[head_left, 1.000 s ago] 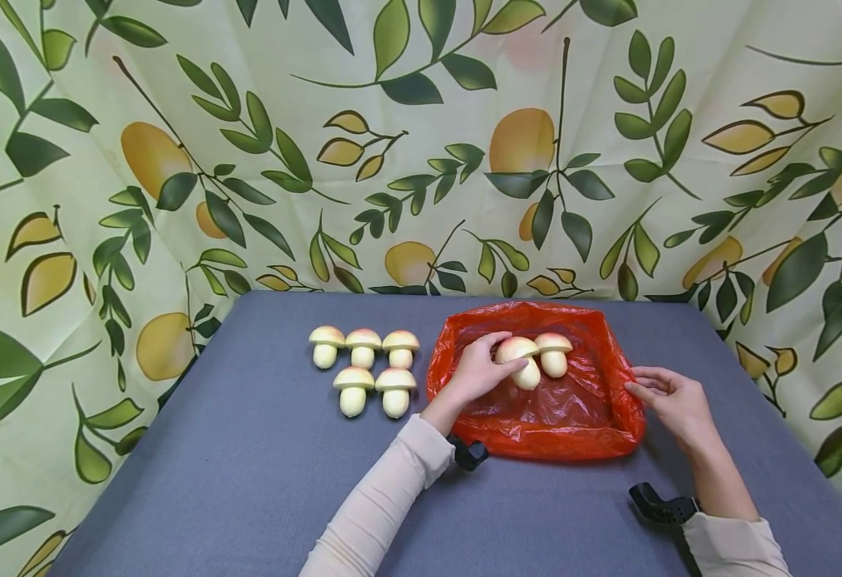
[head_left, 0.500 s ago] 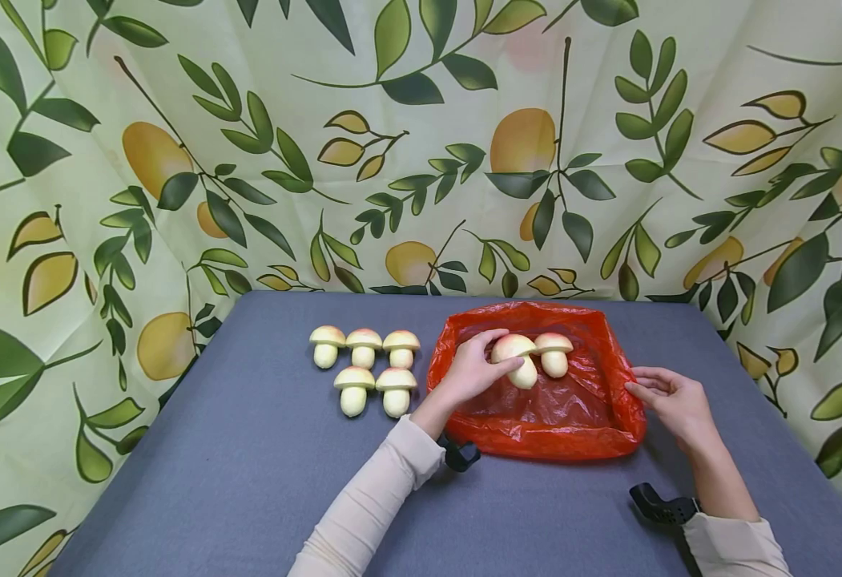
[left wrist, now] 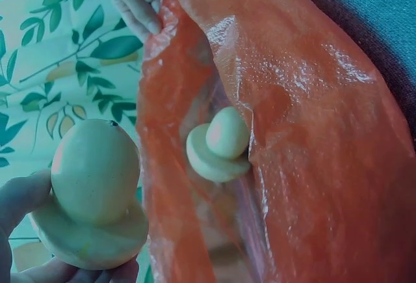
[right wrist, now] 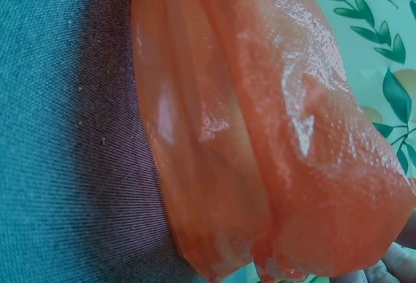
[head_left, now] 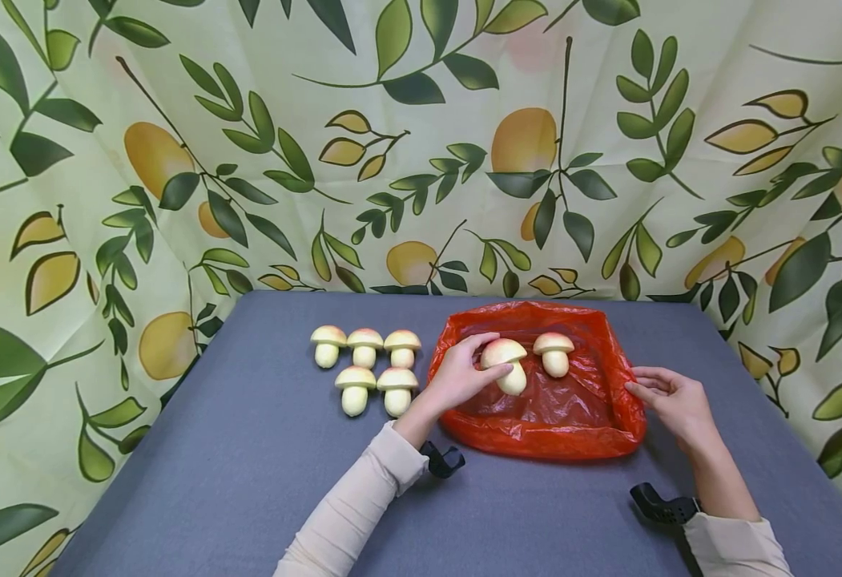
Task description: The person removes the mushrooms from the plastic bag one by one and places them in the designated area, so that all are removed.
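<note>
My left hand (head_left: 455,377) holds a toy mushroom (head_left: 505,354) between thumb and fingers, over the left part of an opened red plastic bag (head_left: 536,445). In the left wrist view, the held mushroom (left wrist: 96,172) appears stem up, clear of the bag. A second mushroom (head_left: 554,354) lies inside the bag, a small gap away from the held one. At the bag's right edge, my right hand (head_left: 674,401) pinches the rim. Only a few fingertips (right wrist: 393,263) of that hand show in the right wrist view, the red plastic covering the rest.
Several more mushrooms (head_left: 364,348) lie in two rows left of the bag on the grey-blue table (head_left: 233,481). A leaf-and-fruit patterned cloth (head_left: 406,160) hangs behind the table. Black wrist devices (head_left: 444,460) sit on both wrists.
My left hand has drawn back to the left with its mushroom, so a gap now separates it from the mushroom in the bag. The right hand stays at the bag's edge.
</note>
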`<action>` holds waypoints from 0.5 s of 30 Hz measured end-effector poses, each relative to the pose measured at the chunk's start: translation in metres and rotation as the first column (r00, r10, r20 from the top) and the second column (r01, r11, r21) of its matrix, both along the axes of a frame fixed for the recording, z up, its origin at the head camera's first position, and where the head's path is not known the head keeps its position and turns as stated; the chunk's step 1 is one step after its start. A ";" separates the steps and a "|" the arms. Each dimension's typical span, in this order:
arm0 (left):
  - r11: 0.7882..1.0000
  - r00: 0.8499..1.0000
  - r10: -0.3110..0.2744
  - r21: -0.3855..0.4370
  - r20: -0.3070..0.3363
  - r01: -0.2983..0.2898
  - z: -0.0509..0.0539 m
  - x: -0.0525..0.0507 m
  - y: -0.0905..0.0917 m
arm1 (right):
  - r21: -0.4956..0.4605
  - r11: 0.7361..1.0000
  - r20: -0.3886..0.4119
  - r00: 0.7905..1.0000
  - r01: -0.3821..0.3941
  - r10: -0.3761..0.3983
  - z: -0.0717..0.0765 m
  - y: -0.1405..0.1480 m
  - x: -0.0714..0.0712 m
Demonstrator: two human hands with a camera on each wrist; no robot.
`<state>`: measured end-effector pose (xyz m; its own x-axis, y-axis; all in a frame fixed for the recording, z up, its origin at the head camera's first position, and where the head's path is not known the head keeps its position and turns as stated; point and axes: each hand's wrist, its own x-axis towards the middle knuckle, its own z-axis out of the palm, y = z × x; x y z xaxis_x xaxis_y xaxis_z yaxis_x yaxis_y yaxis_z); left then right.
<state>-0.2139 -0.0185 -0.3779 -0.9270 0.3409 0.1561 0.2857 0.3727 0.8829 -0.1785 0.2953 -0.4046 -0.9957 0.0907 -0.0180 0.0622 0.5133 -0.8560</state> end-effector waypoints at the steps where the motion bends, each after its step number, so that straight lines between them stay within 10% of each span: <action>1: 1.000 1.000 -0.003 -0.001 -0.004 0.003 0.000 0.001 -0.001 | 0.000 1.000 0.000 1.000 0.000 0.000 0.000 0.000 0.000; 15: 0.999 0.998 -0.017 -0.050 -0.054 0.014 -0.001 0.010 -0.023 | 0.009 1.000 -0.003 1.000 0.004 -0.004 0.000 0.000 0.000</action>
<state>-0.2036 -0.0419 -0.3790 -0.9121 0.3640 0.1884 0.3389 0.4110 0.8463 -0.1782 0.2953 -0.4051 -0.9954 0.0944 -0.0145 0.0618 0.5209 -0.8514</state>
